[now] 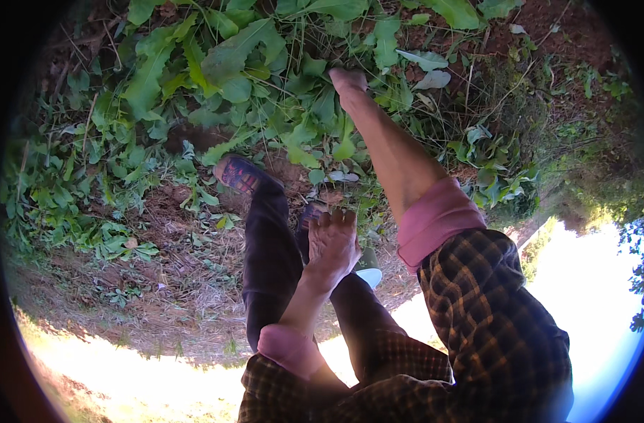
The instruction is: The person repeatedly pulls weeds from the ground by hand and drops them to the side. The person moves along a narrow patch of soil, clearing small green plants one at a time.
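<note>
My right hand (pixel 349 80) reaches down into broad green leaves (pixel 237 58) growing from the soil, at the upper middle of the view. Its fingers are mostly hidden by foliage, so its grip cannot be made out. My left hand (pixel 332 238) is bent at the wrist in front of my dark-trousered legs, back of the hand up, with the fingers curled. Its palm side is out of sight, and nothing plainly shows in it. Pink cuffs (pixel 441 219) are rolled up on both forearms, over a plaid garment.
A patterned shoe (pixel 242 174) stands on the soil at left; another lies partly behind my left hand. Beside my leg is part of a green container with a pale rim (pixel 372 276). Low weeds (pixel 116 238) and dry grass cover ground at left; bushes (pixel 581 180) are at right.
</note>
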`<state>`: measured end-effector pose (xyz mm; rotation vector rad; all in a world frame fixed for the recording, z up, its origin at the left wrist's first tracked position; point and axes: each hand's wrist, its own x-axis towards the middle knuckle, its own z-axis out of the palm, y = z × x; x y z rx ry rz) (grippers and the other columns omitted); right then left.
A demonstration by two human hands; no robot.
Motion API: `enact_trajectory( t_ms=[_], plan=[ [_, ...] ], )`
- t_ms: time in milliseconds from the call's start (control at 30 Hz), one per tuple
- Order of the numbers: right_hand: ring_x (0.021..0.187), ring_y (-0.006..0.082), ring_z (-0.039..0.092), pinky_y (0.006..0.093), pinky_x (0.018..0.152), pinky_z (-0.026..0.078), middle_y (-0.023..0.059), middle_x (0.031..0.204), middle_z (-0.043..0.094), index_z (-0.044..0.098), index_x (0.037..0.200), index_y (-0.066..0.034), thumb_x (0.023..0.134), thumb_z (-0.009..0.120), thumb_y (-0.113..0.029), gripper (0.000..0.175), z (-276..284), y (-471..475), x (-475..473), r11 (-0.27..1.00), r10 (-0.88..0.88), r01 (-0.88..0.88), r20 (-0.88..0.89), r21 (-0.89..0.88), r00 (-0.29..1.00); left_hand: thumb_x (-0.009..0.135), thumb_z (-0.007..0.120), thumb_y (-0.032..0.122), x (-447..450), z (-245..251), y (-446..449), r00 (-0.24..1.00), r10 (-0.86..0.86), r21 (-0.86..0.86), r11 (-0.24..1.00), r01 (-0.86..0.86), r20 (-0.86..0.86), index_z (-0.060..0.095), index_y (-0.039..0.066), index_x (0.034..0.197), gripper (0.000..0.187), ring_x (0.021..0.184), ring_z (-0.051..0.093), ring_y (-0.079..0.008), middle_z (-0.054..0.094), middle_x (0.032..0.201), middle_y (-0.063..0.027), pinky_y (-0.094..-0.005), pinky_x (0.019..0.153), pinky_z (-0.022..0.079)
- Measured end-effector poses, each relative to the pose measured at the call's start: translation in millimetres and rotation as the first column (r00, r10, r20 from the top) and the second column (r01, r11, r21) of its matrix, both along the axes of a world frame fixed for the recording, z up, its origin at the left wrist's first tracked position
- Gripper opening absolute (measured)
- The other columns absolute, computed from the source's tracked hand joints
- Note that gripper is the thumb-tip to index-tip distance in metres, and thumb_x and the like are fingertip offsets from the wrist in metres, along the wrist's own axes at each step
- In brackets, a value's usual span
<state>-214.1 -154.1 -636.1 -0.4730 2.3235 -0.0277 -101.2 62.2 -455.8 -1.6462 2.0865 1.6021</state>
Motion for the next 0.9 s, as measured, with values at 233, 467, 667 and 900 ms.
enact_trajectory(
  t_ms=[233,467,667,900],
  plan=[
    [0.091,0.0250,0.060,0.0364,0.078,0.048,0.0142,0.103,0.065,0.066,0.102,-0.0025,0.080,0.062,-0.024,0.031,7,19,-40,0.941,0.329,-0.301,0.197,-0.157,0.924,0.069,0.065,0.012,-24,-4,22,0.994,-0.113,-0.135,0.984,0.113,0.005,0.056,0.009,0.098,0.031,0.085,0.057,-0.0259,0.056,0.088,-0.0096,-0.0411,0.074,0.042],
    [0.078,0.0188,0.058,0.0353,0.072,0.047,0.0063,0.089,0.066,0.068,0.095,-0.0030,0.076,0.070,-0.021,0.026,100,38,-141,0.837,-0.162,0.362,0.446,-0.411,0.880,0.070,0.063,0.011,-25,9,20,0.980,-0.185,-0.106,0.976,0.191,0.070,0.056,0.007,0.091,0.023,0.082,0.060,-0.0264,0.057,0.084,-0.0110,-0.0418,0.070,0.046],
    [0.062,0.0156,0.058,0.0327,0.060,0.046,0.0069,0.070,0.063,0.061,0.072,0.0014,0.071,0.072,-0.017,0.022,159,45,-261,0.942,0.226,-0.273,-0.236,-0.194,0.945,0.069,0.060,0.006,-15,72,4,0.992,-0.089,-0.276,0.959,0.061,-0.090,0.055,0.005,0.093,0.024,0.072,0.058,-0.0284,0.055,0.078,-0.0107,-0.0423,0.064,0.044],
    [0.061,0.0111,0.053,0.0301,0.052,0.046,0.0039,0.078,0.062,0.064,0.097,-0.0070,0.073,0.067,-0.012,0.025,103,97,-129,0.770,0.638,-0.497,0.453,-0.400,0.623,0.069,0.061,0.013,-16,28,11,0.943,-0.332,-0.313,0.893,0.324,0.031,0.054,0.004,0.098,0.031,0.082,0.054,-0.0262,0.053,0.085,-0.0113,-0.0415,0.074,0.042]
  ],
)
